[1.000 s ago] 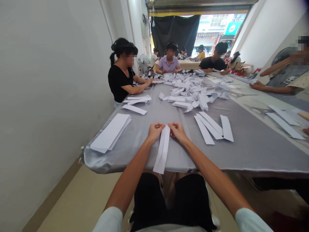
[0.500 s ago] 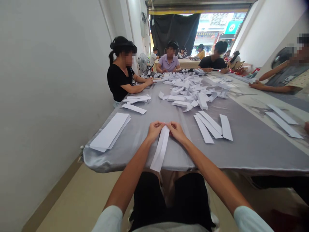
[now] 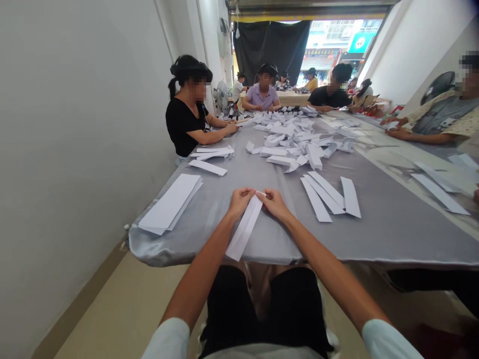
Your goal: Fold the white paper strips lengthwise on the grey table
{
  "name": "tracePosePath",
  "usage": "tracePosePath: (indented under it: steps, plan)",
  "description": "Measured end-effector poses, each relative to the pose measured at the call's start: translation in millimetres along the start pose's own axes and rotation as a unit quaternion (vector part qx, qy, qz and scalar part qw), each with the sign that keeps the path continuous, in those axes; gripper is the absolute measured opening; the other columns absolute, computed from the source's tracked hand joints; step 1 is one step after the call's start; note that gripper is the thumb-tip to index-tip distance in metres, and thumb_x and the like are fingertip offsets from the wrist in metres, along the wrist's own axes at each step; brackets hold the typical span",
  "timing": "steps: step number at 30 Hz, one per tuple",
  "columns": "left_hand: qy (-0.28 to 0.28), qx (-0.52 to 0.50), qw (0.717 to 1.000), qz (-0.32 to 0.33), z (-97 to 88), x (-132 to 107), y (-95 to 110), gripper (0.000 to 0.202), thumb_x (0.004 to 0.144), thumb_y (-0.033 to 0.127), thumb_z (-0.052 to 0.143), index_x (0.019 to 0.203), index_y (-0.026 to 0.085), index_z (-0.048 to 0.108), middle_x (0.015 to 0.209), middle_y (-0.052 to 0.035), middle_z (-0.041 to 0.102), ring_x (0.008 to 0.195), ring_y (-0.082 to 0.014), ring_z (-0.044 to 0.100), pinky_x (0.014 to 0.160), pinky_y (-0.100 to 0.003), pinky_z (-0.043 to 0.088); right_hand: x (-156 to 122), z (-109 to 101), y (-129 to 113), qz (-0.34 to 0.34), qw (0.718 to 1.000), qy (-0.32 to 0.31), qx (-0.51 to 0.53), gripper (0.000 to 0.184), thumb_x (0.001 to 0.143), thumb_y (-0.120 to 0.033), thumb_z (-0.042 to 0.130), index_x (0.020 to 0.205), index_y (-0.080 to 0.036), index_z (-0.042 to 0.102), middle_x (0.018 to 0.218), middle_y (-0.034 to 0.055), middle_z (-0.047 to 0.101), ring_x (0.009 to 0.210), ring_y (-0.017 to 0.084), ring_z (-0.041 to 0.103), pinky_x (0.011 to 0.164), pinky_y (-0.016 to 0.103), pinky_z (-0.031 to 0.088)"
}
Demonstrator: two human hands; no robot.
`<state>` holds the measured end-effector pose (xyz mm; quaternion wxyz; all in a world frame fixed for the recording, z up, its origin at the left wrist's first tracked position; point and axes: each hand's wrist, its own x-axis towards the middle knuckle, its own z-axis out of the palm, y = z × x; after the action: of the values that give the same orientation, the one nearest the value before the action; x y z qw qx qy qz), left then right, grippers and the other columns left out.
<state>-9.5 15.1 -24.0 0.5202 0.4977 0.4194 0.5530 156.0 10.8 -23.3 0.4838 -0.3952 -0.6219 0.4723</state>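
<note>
Between my hands is a folded strip of white paper (image 3: 246,227), creased along its length, its near end lying toward the table's front edge. My left hand (image 3: 241,200) pinches the far end from the left. At the same end my right hand (image 3: 274,203) grips the strip's right side, thumb and fingers together. To the left lies a stack of flat white paper sheets (image 3: 172,203). On the right several folded paper strips (image 3: 325,193) lie side by side on the cloth.
A grey satin cloth covers the table (image 3: 209,239). Beyond my hands spreads a large heap of folded white papers (image 3: 292,139). A co-worker in black (image 3: 187,119) sits at the left side; others sit at the far side and right. A white wall (image 3: 75,124) stands left.
The strip's near end has swung to the left, and its far end now shows more between my fingers. My hands have hardly moved. At the right, a co-worker's arm has shifted.
</note>
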Motion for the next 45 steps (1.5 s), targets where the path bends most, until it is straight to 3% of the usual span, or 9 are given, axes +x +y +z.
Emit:
tracePosePath:
  steps: [5,9,17,23,26,31,37,41,45]
  plan:
    - [-0.01,-0.013,0.999,-0.036,0.4,0,0,0.051,0.07,0.059,0.088,0.088,0.013,0.078,0.079,-0.0074,0.075,0.065,-0.0162,0.064,0.058,-0.026,0.047,1,-3,4,-0.013,0.999,0.038,-0.01,0.052,0.083,-0.068,0.072,0.068,-0.022,0.055,0.053,-0.0036,0.054,0.045,0.012,0.047,0.043,0.024,0.031]
    - [-0.01,-0.01,1.0,-0.027,0.4,0,-1,0.05,0.068,0.055,0.09,0.091,0.012,0.078,0.082,-0.0082,0.077,0.067,-0.0158,0.065,0.06,-0.025,0.048,1,-3,0,-0.012,0.998,0.067,-0.013,0.058,0.091,-0.071,0.062,0.061,-0.022,0.056,0.049,-0.0025,0.051,0.043,0.012,0.043,0.043,0.025,0.03]
    - [-0.016,0.0,1.0,-0.018,0.9,-1,0,0.05,0.074,0.058,0.085,0.092,0.012,0.078,0.081,-0.0078,0.077,0.063,-0.0144,0.063,0.059,-0.025,0.046,-1,-5,-3,-0.007,0.998,0.065,-0.02,0.065,0.094,-0.071,0.06,0.053,-0.021,0.053,0.044,-0.0017,0.049,0.04,0.011,0.042,0.043,0.026,0.029]
    - [-0.02,0.011,1.0,-0.011,3.0,-4,5,0.048,0.078,0.059,0.083,0.09,0.012,0.077,0.08,-0.0086,0.077,0.064,-0.0157,0.065,0.06,-0.026,0.048,-1,-3,-4,-0.003,1.0,0.024,-0.014,0.058,0.087,-0.071,0.066,0.062,-0.019,0.061,0.052,-0.002,0.053,0.045,0.012,0.045,0.044,0.025,0.032]
    - [-0.045,0.021,0.999,-0.014,2.3,-6,6,0.051,0.075,0.06,0.086,0.091,0.012,0.076,0.08,-0.0091,0.078,0.063,-0.016,0.066,0.059,-0.025,0.048,0,-2,-2,-0.016,0.999,0.034,-0.023,0.054,0.085,-0.068,0.068,0.062,-0.019,0.06,0.053,-0.0026,0.051,0.047,0.012,0.045,0.045,0.025,0.032]
    - [-0.081,0.065,0.994,-0.04,-2.4,-8,6,0.058,0.061,0.052,0.098,0.097,0.012,0.078,0.079,-0.0099,0.078,0.061,-0.0167,0.067,0.057,-0.025,0.046,6,-13,1,-0.025,0.994,0.101,-0.035,0.054,0.085,-0.067,0.067,0.061,-0.019,0.058,0.052,-0.0024,0.051,0.047,0.011,0.043,0.045,0.025,0.03]
    - [-0.118,0.071,0.988,-0.076,-8.4,-5,6,0.056,0.053,0.045,0.102,0.093,0.013,0.08,0.084,-0.0112,0.08,0.067,-0.018,0.07,0.06,-0.026,0.049,14,-41,-3,-0.018,0.952,0.301,0.046,0.056,0.081,-0.075,0.068,0.068,-0.022,0.054,0.052,-0.0052,0.046,0.044,0.011,0.04,0.04,0.025,0.029]
    - [-0.102,0.066,0.99,-0.076,-9.6,-2,5,0.053,0.053,0.04,0.103,0.093,0.012,0.081,0.085,-0.0124,0.08,0.065,-0.0187,0.07,0.059,-0.027,0.05,17,-57,-3,-0.055,0.915,0.396,0.044,0.06,0.087,-0.079,0.06,0.068,-0.026,0.042,0.053,-0.007,0.037,0.046,0.011,0.035,0.04,0.025,0.028]
    - [-0.066,0.054,0.995,-0.047,-7.2,-2,3,0.049,0.056,0.038,0.101,0.091,0.011,0.082,0.082,-0.0125,0.079,0.065,-0.0189,0.07,0.059,-0.027,0.052,16,-68,-5,-0.09,0.9,0.427,-0.008,0.06,0.093,-0.082,0.049,0.071,-0.027,0.038,0.055,-0.0066,0.032,0.049,0.012,0.033,0.041,0.026,0.027]
